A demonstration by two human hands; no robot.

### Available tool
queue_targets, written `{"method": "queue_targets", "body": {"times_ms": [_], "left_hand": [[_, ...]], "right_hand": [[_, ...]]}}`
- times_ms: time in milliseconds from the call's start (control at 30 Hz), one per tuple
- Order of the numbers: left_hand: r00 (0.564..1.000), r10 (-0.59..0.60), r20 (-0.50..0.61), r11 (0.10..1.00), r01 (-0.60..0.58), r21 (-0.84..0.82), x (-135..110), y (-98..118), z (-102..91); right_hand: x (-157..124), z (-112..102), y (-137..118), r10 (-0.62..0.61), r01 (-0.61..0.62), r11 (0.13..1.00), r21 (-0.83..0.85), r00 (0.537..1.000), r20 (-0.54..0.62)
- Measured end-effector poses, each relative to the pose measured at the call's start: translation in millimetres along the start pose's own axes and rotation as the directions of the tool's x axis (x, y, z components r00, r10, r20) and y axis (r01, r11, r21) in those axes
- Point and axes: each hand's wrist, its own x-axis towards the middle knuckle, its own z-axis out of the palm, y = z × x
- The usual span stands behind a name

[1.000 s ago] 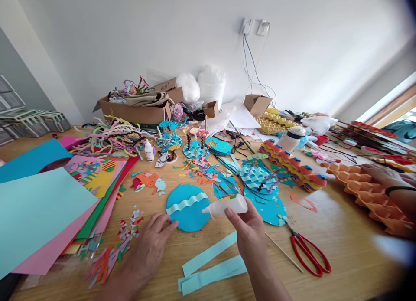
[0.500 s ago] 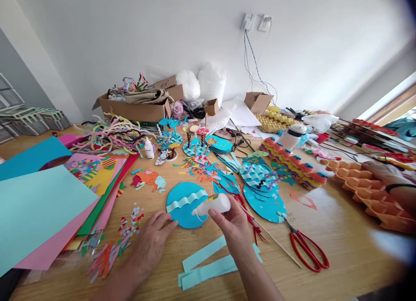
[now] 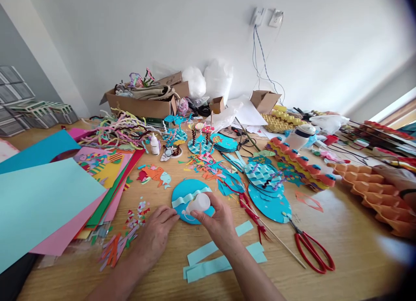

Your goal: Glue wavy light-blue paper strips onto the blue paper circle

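Note:
A blue paper circle (image 3: 178, 192) lies on the table with a wavy pale-blue paper strip (image 3: 191, 197) across it. My right hand (image 3: 216, 216) is closed round a white glue bottle (image 3: 201, 202), which is tilted over the circle with its base towards me. The bottle's tip is near the circle's left part; whether it touches is hard to see. My left hand (image 3: 158, 227) lies on the table with its fingers stretched out, fingertips at the circle's lower left edge. Below my right hand lie several flat pale-blue strips (image 3: 211, 266).
Red-handled scissors (image 3: 313, 251) and a thin stick (image 3: 277, 236) lie to the right. Coloured paper sheets (image 3: 45, 201) are stacked at left. Another person's hand (image 3: 394, 177) rests by an orange egg tray (image 3: 367, 190). A second glue bottle (image 3: 155, 145) stands behind.
My right hand has moved left and turned the bottle, so its base now faces me more. My left hand stays at the circle's edge. The view has shifted slightly.

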Motion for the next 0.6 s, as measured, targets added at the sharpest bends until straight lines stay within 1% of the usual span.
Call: {"method": "queue_targets", "body": {"times_ms": [133, 267, 467, 600], "left_hand": [[1.000, -0.014, 0.001, 1.000, 0.014, 0.012, 0.0, 0.7, 1.2], [1.000, 0.008, -0.004, 1.000, -0.007, 0.021, -0.3, 1.0, 2.5], [0.999, 0.011, -0.030, 0.999, -0.010, 0.044, 0.8, 3.0, 3.4], [1.000, 0.019, -0.010, 0.999, -0.019, 0.051, 3.2, 5.7, 0.6]], "right_hand": [[1.7, 2.8, -0.1, -0.026, 0.026, 1.000, 0.003, 0.999, 0.021], [1.4, 3.3, -0.1, 0.002, -0.002, 1.000, 0.016, 0.999, 0.033], [-0.5, -1.2, 1.1, -0.020, 0.021, 0.997, 0.068, 1.000, -0.015], [-1.4, -6.5, 2.6, -0.016, 0.019, 0.995, 0.101, 1.000, -0.027]]}}
